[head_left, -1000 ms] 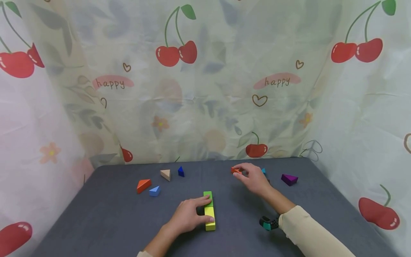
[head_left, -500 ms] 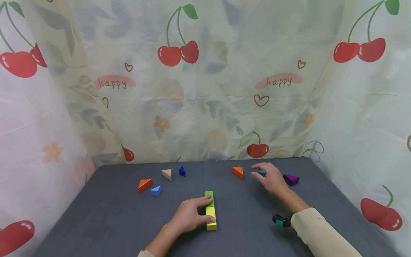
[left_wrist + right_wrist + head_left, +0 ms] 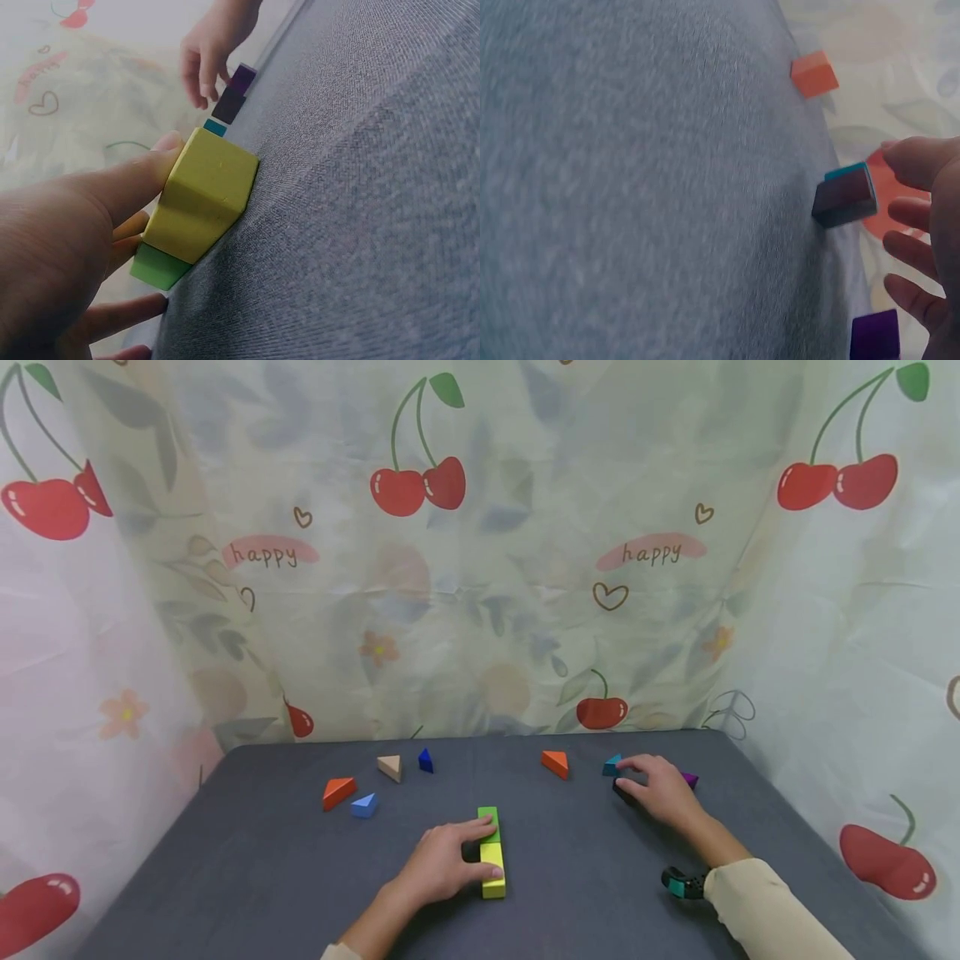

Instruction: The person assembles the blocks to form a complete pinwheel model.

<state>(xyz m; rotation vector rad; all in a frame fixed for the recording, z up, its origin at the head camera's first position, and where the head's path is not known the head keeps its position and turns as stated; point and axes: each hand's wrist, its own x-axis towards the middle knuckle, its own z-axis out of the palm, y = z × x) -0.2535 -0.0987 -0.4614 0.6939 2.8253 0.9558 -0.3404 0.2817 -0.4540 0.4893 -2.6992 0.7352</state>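
In the head view my left hand (image 3: 438, 864) lies beside a green block (image 3: 487, 825) and a yellow block (image 3: 492, 864) standing end to end, its thumb touching the yellow one and a finger the green one. The left wrist view shows the yellow block (image 3: 206, 195) close up, the green block (image 3: 159, 266) behind it. Over a dark block (image 3: 622, 792) hovers my right hand (image 3: 663, 789), fingers parted, a teal block (image 3: 611, 766) just beyond its fingertips. In the right wrist view, a gap separates the right hand (image 3: 937, 195) from the dark block (image 3: 845, 196).
Left of centre lie a red-orange block (image 3: 339, 792), a light blue block (image 3: 364, 806), a beige block (image 3: 390, 767) and a dark blue block (image 3: 426, 761). An orange block (image 3: 556, 763) is at the back; a purple block (image 3: 690, 780) is partly behind my right hand.
My right hand has moved rightward from the orange block, past the teal block, to the dark block, uncovering the orange and teal ones. My left hand has stayed on the green and yellow blocks.
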